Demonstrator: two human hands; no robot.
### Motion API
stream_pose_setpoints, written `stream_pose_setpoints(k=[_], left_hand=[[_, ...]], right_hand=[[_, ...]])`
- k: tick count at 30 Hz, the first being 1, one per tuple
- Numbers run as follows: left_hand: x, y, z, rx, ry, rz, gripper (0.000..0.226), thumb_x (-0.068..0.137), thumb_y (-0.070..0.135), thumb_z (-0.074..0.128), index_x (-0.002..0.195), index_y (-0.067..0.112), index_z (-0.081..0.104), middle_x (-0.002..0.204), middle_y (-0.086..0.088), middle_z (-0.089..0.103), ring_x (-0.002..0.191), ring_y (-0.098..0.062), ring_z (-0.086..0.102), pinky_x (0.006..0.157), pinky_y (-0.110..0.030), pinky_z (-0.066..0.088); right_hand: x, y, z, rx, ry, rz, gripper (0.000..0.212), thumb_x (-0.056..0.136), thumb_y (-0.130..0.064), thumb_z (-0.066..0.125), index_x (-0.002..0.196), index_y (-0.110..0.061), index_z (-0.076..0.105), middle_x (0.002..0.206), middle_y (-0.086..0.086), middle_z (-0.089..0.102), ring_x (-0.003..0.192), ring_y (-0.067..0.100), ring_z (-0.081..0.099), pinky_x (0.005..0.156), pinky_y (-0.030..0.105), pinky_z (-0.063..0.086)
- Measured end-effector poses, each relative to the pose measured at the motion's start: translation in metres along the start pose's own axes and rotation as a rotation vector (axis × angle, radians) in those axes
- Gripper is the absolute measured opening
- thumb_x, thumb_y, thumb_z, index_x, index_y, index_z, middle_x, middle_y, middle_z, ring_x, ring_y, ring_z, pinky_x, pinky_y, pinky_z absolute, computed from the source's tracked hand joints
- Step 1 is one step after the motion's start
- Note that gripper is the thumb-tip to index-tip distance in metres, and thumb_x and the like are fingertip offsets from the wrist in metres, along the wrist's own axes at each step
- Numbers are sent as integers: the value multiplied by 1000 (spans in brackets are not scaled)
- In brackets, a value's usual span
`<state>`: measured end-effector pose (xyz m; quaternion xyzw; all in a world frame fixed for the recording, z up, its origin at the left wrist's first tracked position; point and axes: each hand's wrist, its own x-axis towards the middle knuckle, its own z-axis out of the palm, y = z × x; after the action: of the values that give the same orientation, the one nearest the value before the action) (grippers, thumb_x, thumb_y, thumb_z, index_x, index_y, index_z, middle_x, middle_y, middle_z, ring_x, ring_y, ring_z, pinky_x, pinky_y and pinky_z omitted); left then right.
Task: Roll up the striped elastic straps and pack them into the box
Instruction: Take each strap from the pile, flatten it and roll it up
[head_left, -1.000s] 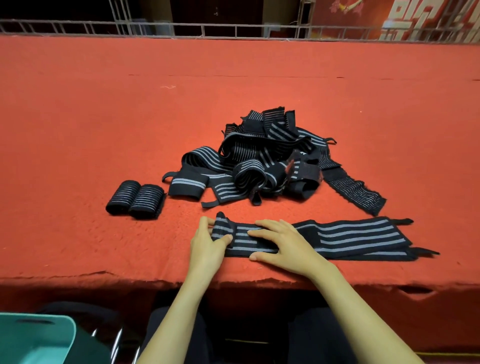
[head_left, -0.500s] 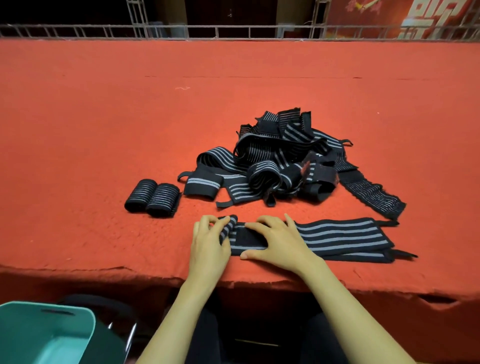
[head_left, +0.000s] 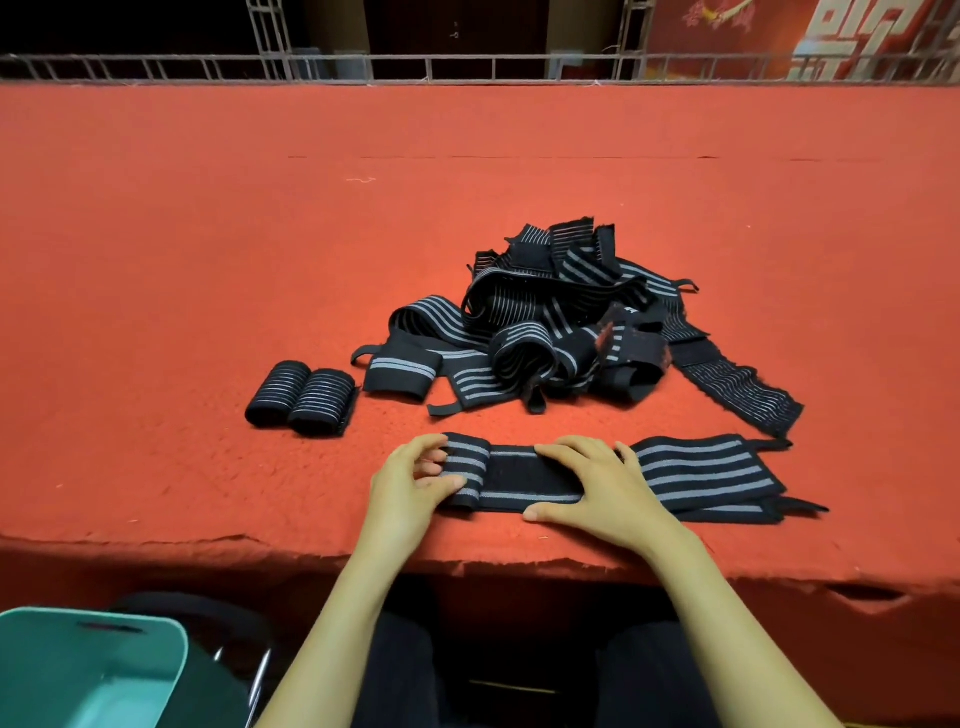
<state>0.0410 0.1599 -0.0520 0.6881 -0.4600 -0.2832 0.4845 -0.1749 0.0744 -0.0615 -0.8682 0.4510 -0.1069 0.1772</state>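
Left hand (head_left: 410, 486): fingers curled round folded end of strap (head_left: 706, 470). Right hand (head_left: 602, 488): flat, pressing strap at table (head_left: 208, 260) front edge.

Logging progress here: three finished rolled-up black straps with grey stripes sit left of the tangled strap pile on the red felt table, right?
No. The head view shows two rolled-up black straps with grey stripes, not three; they do sit left of the tangled strap pile on the red felt table.

Woven matt elastic strap (head_left: 675, 470) under the fingers (head_left: 574, 449), rough fuzzy red felt over the bench (head_left: 208, 260) beyond them, smooth teal plastic box (head_left: 78, 670) below-left, metal railing (head_left: 467, 67) far beyond
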Motion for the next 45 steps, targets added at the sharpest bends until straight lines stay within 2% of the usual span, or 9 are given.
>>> stream_pose_setpoints(k=[4, 8, 16, 21, 25, 30, 34, 38, 45], left_hand=[[5, 1, 6, 122, 61, 4, 48, 73, 10, 79, 118, 13, 62, 101, -4, 55, 80, -6, 51, 67, -6, 42], [8, 0, 10, 208, 36, -24, 58, 76, 22, 78, 128, 14, 54, 110, 1, 55, 91, -12, 52, 81, -19, 36], [5, -2, 24, 100, 91, -16, 41, 75, 30, 77, 107, 26, 53, 106, 3, 59, 97, -15, 58, 85, -31, 47], [-1, 10, 47, 143, 226, 120, 39, 77, 19, 74, 110, 18, 54, 106, 4, 48, 92, -9, 47, 75, -11, 28], [2, 21, 62, 260, 151, 305, 40, 75, 12, 75, 112, 15, 59, 106, 8, 47, 100, -9, 47, 88, -18, 36], [1, 28, 68, 269, -54, 378, 37, 73, 40, 76, 106, 29, 65, 101, 18, 49, 99, -2, 38, 88, -2, 25], [0, 30, 67, 179, -208, 350, 13, 91, 30, 59, 98, 29, 69, 103, 21, 61, 104, 1, 50, 89, -4, 27], [6, 27, 59, 17, -272, 218, 32, 82, 5, 67, 97, 34, 65, 108, 13, 61, 102, -1, 56, 86, -12, 40], [9, 21, 64, 9, -232, -55, 54, 71, 30, 80, 116, 32, 51, 111, 5, 58, 100, -10, 57, 89, -30, 49]], right_hand=[[-5, 0, 4, -55, 35, -6, 96, 59, -90, 40, 141, -40, 37, 139, -17, 38, 135, 4, 25, 117, 51, 3], [-13, 17, 4, -56, 46, -3, 105, 54, -98, 20, 144, -44, 30, 147, -15, 30, 141, 9, 15, 119, 43, -2], [-23, 36, -8, -28, 35, 43, 105, 55, -95, 26, 144, -41, 32, 145, -16, 33, 138, 3, 19, 118, 37, -5], [-24, 37, -5, -49, 68, 43, 111, 52, -100, 16, 144, -40, 33, 143, -16, 35, 137, 4, 22, 119, 38, -2], [-23, 39, -5, -52, 45, 41, 106, 55, -97, 19, 145, -42, 30, 146, -16, 33, 138, 4, 20, 119, 37, -2], [-23, 43, -3, -40, 59, 35, 105, 55, -98, 18, 145, -43, 30, 145, -17, 33, 137, 2, 21, 119, 37, 0], [-26, 48, -7, -30, 51, 43, 105, 55, -97, 21, 144, -43, 31, 146, -17, 32, 138, 3, 20, 118, 37, -3], [-32, 49, -17, -37, 18, 68, 99, 57, -92, 37, 142, -41, 36, 143, -19, 34, 137, 2, 22, 118, 42, -1], [-35, 45, -14, -76, 44, 81, 104, 52, -98, 26, 141, -45, 37, 144, -18, 33, 137, 4, 19, 118, 46, -3]])
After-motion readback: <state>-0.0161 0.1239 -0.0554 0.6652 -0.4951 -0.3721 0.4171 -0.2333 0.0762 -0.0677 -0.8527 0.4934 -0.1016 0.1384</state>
